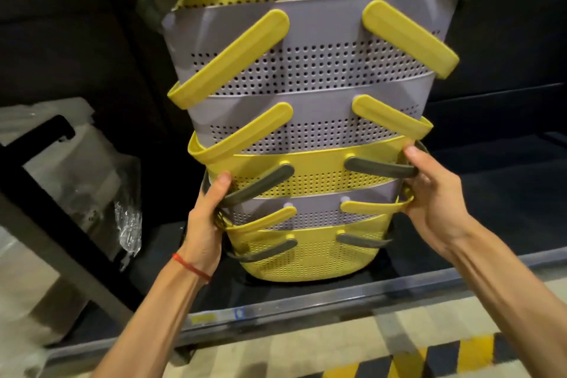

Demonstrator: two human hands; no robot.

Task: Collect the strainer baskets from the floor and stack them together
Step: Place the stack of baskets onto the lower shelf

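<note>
While both hands clamp its lower tiers, the stack of strainer baskets (306,70) towers on the dark ledge (491,209), close to the front edge, just behind the metal rail (306,301). Yellow and lavender shells are nested, with handles fanning out on both sides. The left hand (208,218) wraps the left flank, thumb laid by a grey handle (257,184), fingers curled out of sight behind. The right hand (435,196) mirrors it, thumb over the opposite grey handle, fingers hooked round the rim. Whether the bottom basket (306,258) sits fully on the ledge, I cannot tell. The top runs out of view, so this looks top-heavy. The smart play: squeeze evenly from both sides, hold the column upright, press down so every shell seats, and watch for handles snagging. There's a plastic-wrapped bundle (92,178) off the left edge, so steer clear of it.
</note>
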